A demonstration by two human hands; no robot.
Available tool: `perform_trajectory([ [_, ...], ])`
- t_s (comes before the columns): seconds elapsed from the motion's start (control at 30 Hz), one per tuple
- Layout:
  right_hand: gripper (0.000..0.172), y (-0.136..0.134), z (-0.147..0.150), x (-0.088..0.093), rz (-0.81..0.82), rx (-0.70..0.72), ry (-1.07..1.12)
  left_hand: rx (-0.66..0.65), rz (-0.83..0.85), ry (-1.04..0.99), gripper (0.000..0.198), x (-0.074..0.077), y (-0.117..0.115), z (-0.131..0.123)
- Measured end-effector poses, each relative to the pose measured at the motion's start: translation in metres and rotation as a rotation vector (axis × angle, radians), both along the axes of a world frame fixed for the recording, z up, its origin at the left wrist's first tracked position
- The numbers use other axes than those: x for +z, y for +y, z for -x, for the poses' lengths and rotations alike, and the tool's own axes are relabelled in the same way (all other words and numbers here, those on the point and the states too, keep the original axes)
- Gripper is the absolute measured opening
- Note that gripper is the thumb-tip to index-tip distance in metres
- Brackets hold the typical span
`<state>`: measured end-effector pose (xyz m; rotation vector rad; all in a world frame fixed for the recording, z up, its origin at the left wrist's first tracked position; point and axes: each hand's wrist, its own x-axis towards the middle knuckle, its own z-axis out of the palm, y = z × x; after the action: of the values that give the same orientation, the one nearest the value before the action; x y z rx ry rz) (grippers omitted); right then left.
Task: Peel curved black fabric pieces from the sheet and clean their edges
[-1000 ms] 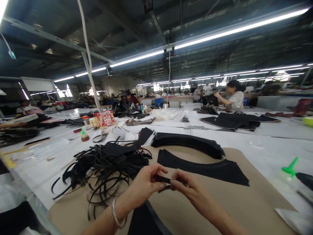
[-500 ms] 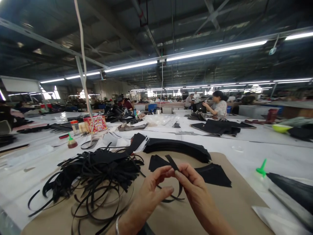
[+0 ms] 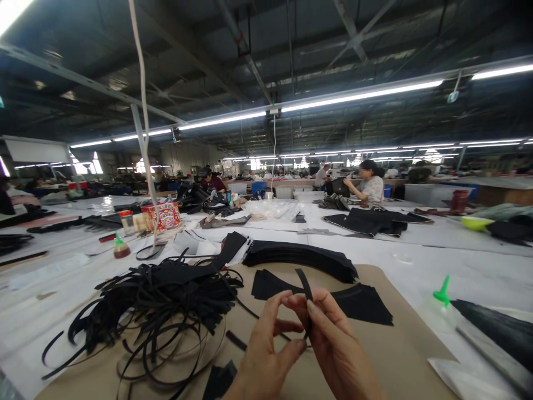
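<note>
A narrow black strip (image 3: 303, 282) stands nearly upright between my two hands. My right hand (image 3: 339, 347) pinches it between thumb and fingers. Curled into a loose ring, my left hand (image 3: 268, 347) has its fingertips and thumb against the strip from the other side. Behind the hands lies a curved black flat piece (image 3: 368, 303), its middle partly hidden by my fingers. A thick curved stack of black pieces (image 3: 300, 256) rests just beyond it. To the left is a tangled heap of black strips (image 3: 166, 294).
Everything close by lies on a brown board (image 3: 400, 333) on the white table. A green-capped bottle (image 3: 442, 294) stands at right, another bottle (image 3: 121, 249) at left near a red patterned box (image 3: 161, 215). Across the table a co-worker (image 3: 368, 186) handles a black piece.
The strip has turned more upright, and my left thumb has come in to meet it. Both hands have shifted slightly to the right and down. A small black piece now shows beside my left wrist.
</note>
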<state>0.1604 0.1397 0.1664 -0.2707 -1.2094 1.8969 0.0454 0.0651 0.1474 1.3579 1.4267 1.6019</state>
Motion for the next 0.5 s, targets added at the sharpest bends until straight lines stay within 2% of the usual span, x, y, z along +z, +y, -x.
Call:
perform_trajectory([
  [0.13, 0.025, -0.002, 0.002, -0.004, -0.004, 0.069, 0.065, 0.081, -0.054, 0.225, 0.049, -0.003, -0.014, 0.016],
  [0.2, 0.028, -0.005, 0.004, -0.006, 0.003, 0.06, 0.076, 0.1, -0.03, 0.274, 0.053, -0.003, -0.026, 0.023],
  [0.27, 0.03, -0.014, 0.008, -0.005, 0.009, 0.051, 0.08, 0.07, 0.073, 0.259, 0.07, 0.001, -0.043, 0.022],
  [0.3, 0.03, -0.021, 0.01, -0.005, 0.007, 0.06, 0.074, 0.033, 0.151, 0.239, 0.071, 0.003, -0.053, 0.019],
  [0.33, 0.03, -0.029, 0.013, -0.004, 0.001, 0.079, 0.059, -0.011, 0.232, 0.217, 0.064, 0.005, -0.064, 0.015],
  [0.4, 0.028, -0.046, 0.017, -0.006, -0.018, 0.138, -0.014, -0.073, 0.37, 0.161, 0.034, 0.01, -0.09, 0.007],
  [0.43, 0.027, -0.052, 0.019, -0.009, -0.032, 0.164, -0.057, -0.067, 0.405, 0.121, 0.029, 0.012, -0.104, 0.006],
  [0.5, 0.029, -0.055, 0.021, -0.022, -0.071, 0.18, -0.131, 0.01, 0.427, 0.016, 0.035, 0.014, -0.136, 0.011],
])
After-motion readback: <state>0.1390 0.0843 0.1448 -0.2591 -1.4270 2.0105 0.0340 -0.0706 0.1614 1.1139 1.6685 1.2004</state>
